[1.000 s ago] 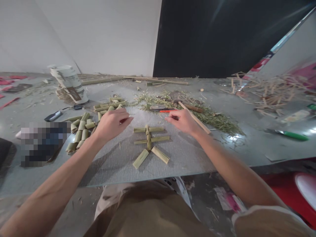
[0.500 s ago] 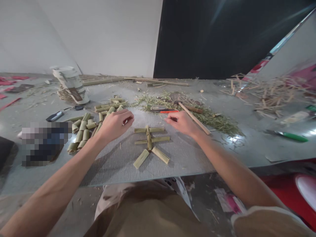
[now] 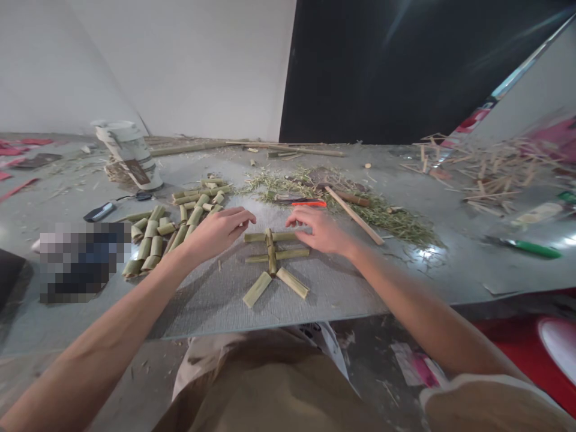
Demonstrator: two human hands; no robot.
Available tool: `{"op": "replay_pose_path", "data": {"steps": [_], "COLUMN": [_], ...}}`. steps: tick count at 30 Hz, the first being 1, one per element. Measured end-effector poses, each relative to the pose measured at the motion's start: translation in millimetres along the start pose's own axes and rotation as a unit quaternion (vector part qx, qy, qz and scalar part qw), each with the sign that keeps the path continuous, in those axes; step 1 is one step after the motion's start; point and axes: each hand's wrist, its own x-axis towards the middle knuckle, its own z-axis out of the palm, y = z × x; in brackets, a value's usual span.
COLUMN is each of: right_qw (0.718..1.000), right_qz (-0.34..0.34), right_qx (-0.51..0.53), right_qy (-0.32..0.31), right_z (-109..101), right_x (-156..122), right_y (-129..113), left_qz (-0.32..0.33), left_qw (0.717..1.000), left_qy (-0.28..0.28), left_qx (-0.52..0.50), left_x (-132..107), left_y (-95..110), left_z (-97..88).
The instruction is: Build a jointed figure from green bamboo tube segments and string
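In the middle of the table lies a figure of cut bamboo pieces: an upright stem (image 3: 272,262) crossed by thin bars, with two wider split pieces (image 3: 257,290) slanting apart below it. My left hand (image 3: 220,229) hovers beside the upper left bar (image 3: 254,238), its fingers loosely bent and nothing visible in them. Over the right end of the bars is my right hand (image 3: 320,229), fingers curved and apart, apparently holding nothing. Left of my left hand sits a pile of short bamboo pieces (image 3: 156,245).
A hammer (image 3: 353,215) lies by green shavings (image 3: 400,225), near an orange-handled tool (image 3: 308,203). A white cup (image 3: 130,153) stands at the back left. Farther right are a green-handled tool (image 3: 537,248) and a heap of thin sticks (image 3: 499,171). The table's edge (image 3: 279,327) runs close in front.
Both hands have moved inward and slightly down toward the bamboo figure, and their fingers have loosened. The bamboo pieces have stayed in place.
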Motion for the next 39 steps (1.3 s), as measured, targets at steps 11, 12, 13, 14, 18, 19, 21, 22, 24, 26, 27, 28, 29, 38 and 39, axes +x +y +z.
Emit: {"op": "replay_pose_path", "data": {"steps": [11,12,13,14,18,19,21,22,24,26,27,28,29,38,39], "right_qw": [0.997,0.995,0.994,0.993,0.989,0.988,0.989,0.991,0.997,1.0,0.997,0.993,0.99,0.99,0.991], "right_qz": [0.072,0.085,0.096,0.106,0.128,0.128,0.115,0.101,0.051,-0.014,-0.041,-0.061,-0.07,0.07,0.074], "right_qx": [-0.038,-0.045,-0.05,-0.055,-0.069,-0.071,-0.066,-0.058,-0.025,0.01,0.018,0.019,0.011,-0.083,-0.081], "right_qy": [-0.017,-0.007,0.001,0.01,0.04,0.046,0.062,0.065,0.042,-0.026,-0.067,-0.1,-0.125,-0.094,-0.083], "right_z": [6.9,5.9,5.0,4.4,3.1,2.5,0.0,-1.7,-5.4,-8.1,-8.7,-8.8,-8.6,-10.6,-11.7], "right_x": [3.9,2.9,1.8,0.8,-1.7,-1.9,-2.0,-2.1,-2.0,-1.6,-1.3,-0.8,-0.4,-2.9,-3.4], "right_y": [6.3,9.3,12.4,15.4,22.7,22.6,19.8,17.2,10.1,1.5,-2.8,-6.9,-10.5,-6.8,-4.2], "left_qz": [-0.081,-0.085,-0.086,-0.085,-0.071,-0.067,-0.05,-0.037,-0.001,0.045,0.069,0.092,0.111,0.113,0.109], "left_qw": [0.997,0.996,0.996,0.996,0.996,0.996,0.997,0.998,0.999,0.998,0.995,0.993,0.99,0.987,0.988], "left_qy": [-0.012,-0.016,-0.022,-0.028,-0.048,-0.053,-0.056,-0.053,-0.043,-0.043,-0.05,-0.06,-0.072,-0.108,-0.103], "left_qx": [-0.002,0.004,0.008,0.009,0.005,0.003,-0.005,-0.008,-0.017,-0.032,-0.042,-0.049,-0.052,0.03,0.035], "left_x": [1.4,1.5,1.5,1.5,1.3,1.2,0.8,0.7,0.4,0.2,0.1,0.1,0.2,-0.4,-0.5], "left_y": [4.7,5.7,6.6,7.3,6.6,5.4,2.5,1.3,0.1,1.3,2.7,4.5,6.3,5.8,4.3], "left_z": [-3.1,-4.0,-4.7,-5.3,-3.7,-2.4,0.1,1.0,2.1,2.6,3.1,3.8,4.9,11.9,11.7]}}
